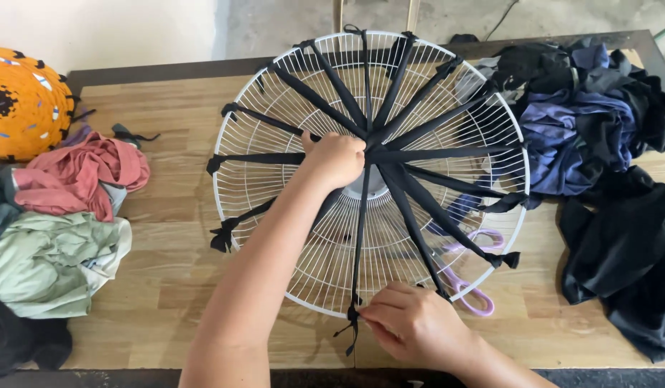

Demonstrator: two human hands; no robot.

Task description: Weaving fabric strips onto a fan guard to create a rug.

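**Knotting a black strip at the near rim of the fan guard**

While our right hand (411,323) works at the near edge of the white wire fan guard (275,154), its fingers (372,316) are pinched shut on the end of a black fabric strip (359,237), right where the strip crosses the rim and its loose tails hang over the tabletop (174,273). We judge this to be the tying-off step: the strip runs taut from hub to rim, and the next move calls for drawing the knot snug without letting the tension slip. Pink-handled scissors (470,291) lie just beside that hand, partly under the guard. Farther in, our left hand (336,159) is closed into a fist at the hub, pressing down where all the black strips meet. Beyond, to the right, sits a heap of dark and purple cloth (584,122); to the left, a pile of pink and pale green garments (67,223) and an orange woven piece (24,104).
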